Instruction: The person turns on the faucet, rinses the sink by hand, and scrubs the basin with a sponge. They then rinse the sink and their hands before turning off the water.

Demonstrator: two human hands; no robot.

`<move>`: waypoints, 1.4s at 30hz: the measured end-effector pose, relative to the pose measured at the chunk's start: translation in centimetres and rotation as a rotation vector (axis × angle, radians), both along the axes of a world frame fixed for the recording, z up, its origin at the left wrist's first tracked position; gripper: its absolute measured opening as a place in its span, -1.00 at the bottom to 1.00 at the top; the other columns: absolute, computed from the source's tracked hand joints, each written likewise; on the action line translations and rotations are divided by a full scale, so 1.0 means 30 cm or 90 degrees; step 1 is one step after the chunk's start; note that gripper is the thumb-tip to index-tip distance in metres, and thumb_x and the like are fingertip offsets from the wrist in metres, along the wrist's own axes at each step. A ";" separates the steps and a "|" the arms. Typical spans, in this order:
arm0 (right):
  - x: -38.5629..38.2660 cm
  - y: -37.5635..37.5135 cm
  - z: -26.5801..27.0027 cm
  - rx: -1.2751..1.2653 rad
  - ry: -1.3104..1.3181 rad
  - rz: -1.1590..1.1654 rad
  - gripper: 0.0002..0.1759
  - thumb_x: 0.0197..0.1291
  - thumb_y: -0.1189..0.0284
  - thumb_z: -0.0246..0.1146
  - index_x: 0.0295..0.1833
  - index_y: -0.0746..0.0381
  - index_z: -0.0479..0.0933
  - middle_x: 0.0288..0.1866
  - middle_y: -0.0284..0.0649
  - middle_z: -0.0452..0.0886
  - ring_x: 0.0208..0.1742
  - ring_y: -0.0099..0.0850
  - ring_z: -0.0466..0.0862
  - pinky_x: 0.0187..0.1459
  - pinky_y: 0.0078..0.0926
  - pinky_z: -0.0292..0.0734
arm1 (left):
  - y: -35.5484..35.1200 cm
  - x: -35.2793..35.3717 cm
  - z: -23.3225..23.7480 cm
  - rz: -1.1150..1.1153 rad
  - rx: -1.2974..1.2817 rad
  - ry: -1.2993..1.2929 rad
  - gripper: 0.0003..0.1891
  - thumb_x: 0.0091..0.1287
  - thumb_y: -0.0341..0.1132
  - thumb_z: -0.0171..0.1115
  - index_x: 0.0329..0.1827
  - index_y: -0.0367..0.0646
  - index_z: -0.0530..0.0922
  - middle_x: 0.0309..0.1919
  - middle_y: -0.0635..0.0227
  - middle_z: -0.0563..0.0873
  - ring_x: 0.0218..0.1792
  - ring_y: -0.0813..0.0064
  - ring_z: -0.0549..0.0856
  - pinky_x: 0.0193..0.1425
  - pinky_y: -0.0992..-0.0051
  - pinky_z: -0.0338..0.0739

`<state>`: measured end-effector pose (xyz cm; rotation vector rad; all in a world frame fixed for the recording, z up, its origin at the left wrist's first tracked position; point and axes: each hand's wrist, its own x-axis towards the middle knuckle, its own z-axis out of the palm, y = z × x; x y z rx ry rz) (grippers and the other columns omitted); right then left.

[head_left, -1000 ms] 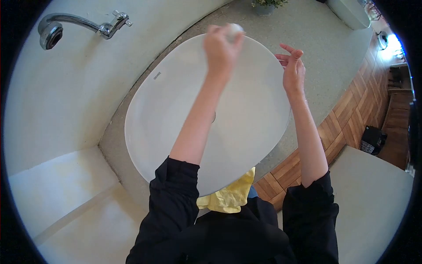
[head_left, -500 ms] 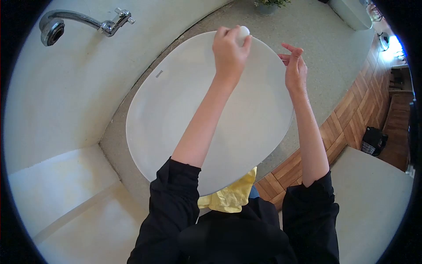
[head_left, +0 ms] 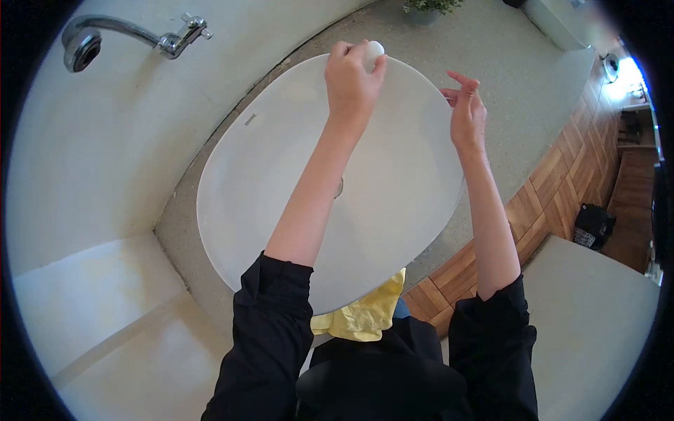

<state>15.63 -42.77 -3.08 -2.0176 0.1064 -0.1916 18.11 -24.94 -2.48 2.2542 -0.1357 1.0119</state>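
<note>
Smooth, rounded white object (head_left: 374,56) sits at glossy oval basin's (head_left: 393,203) far rim | left hand (head_left: 352,81) clamps it | right hand (head_left: 468,116), apart, opens loosely by right rim (contact unclear) | crumpled yellow cloth (head_left: 365,313) hangs near side

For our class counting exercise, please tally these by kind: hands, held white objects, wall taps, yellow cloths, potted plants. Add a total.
Hands (left hand, right hand): 2
Held white object: 1
Wall tap: 1
Yellow cloth: 1
Potted plant: 1
Total: 6
</note>
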 end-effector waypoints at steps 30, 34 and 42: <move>-0.002 0.007 0.001 -0.046 0.004 0.000 -0.08 0.27 -0.37 -0.41 0.20 0.15 0.47 -0.11 0.01 0.68 0.05 -0.06 0.63 0.07 -0.12 0.48 | 0.033 -0.002 0.024 -0.015 0.032 0.049 -0.72 0.03 -0.28 0.45 -0.25 -0.25 0.70 -0.41 0.16 0.63 -0.36 0.19 0.64 -0.26 0.32 0.55; 0.007 0.000 -0.002 -0.049 0.018 0.020 -0.06 0.26 -0.37 -0.44 0.21 0.15 0.46 -0.08 0.01 0.67 0.06 -0.06 0.63 0.07 -0.09 0.48 | -0.043 -0.003 0.008 -0.044 0.038 0.021 -0.71 0.02 -0.27 0.46 -0.24 -0.27 0.70 -0.42 0.14 0.64 -0.39 0.19 0.65 -0.27 0.32 0.56; 0.000 0.006 0.004 -0.063 0.019 0.015 -0.05 0.26 -0.37 -0.45 0.23 0.16 0.45 -0.09 -0.01 0.67 0.06 -0.08 0.64 0.09 -0.12 0.47 | -0.034 -0.011 0.008 -0.022 0.064 0.010 -0.72 0.00 -0.29 0.47 -0.27 -0.28 0.71 -0.43 0.13 0.66 -0.41 0.22 0.66 -0.29 0.34 0.56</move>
